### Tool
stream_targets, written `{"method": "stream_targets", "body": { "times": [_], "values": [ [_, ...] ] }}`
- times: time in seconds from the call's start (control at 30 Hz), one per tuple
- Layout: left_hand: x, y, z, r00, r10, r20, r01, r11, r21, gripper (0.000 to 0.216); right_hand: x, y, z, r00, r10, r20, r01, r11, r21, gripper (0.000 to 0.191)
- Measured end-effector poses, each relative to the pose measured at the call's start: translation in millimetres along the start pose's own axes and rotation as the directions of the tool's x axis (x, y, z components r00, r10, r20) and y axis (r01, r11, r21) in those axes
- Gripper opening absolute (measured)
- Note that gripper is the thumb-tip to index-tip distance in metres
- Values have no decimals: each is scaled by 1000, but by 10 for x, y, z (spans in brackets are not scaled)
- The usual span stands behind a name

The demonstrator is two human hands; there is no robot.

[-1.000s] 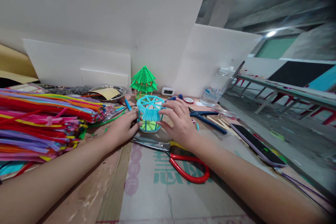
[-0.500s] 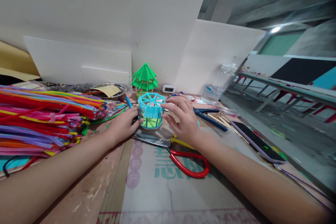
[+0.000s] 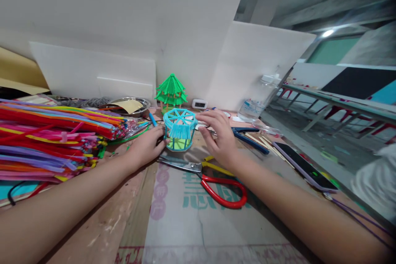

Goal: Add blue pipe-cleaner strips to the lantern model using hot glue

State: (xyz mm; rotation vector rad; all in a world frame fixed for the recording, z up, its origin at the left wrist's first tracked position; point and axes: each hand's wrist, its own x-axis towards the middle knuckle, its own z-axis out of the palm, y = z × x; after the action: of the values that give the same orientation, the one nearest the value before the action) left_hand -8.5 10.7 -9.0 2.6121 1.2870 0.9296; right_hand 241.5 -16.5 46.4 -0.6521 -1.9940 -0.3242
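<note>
At the middle of the worktable (image 3: 130,214) stood the blue pipe-cleaner pavilion (image 3: 180,120), upright. The left hand (image 3: 145,148) pinched its side from 9 o'clock; the right hand (image 3: 218,138), fingers spread, was just beside it at 3 o'clock. Half a second before, this hand touched the fringe (image 3: 178,132).

Pipe cleaners (image 3: 52,140): big many-coloured stack lying at the left of the frame
Scissors (image 3: 216,181): red-handled, lower centre, flat on printed cardboard (image 3: 192,231)
Green pagoda model (image 3: 171,90): centre, standing before white foam boards (image 3: 123,20)
Metal dish (image 3: 140,109): just left of the pagoda, tan paper scrap inside
Small white clock (image 3: 199,104): just right of the pagoda
Pliers (image 3: 247,138): blue-handled, right of centre
Phone (image 3: 305,168): lying flat, right side
</note>
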Motion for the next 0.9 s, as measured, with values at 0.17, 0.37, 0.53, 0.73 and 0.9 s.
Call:
{"method": "stream_targets", "body": {
  "times": [0.17,0.37,0.53,0.73,0.9],
  "values": [
    [-7,-9,5,1000,-8,1,8,1000,8,21,69,98,-42,957,256,-138,-244,965,93,10],
    [-10,-6,-2,1000,-20,-16,19,1000,-21,20,178,206,-203,859,507,-68,-496,858,137,11],
    [0,-12,7,1000,-26,-12,26,999,-19,19,242,156,-283,881,468,-62,-457,879,137,7],
    [-5,-6,10,999,-26,-23,26,999,-23,18,352,4,-380,915,401,-34,-394,910,131,16],
    [-10,-31,26,999,-30,-42,29,999,-24,19,404,-461,-808,1000,-24,-1,24,999,29,30]
  ]
}}
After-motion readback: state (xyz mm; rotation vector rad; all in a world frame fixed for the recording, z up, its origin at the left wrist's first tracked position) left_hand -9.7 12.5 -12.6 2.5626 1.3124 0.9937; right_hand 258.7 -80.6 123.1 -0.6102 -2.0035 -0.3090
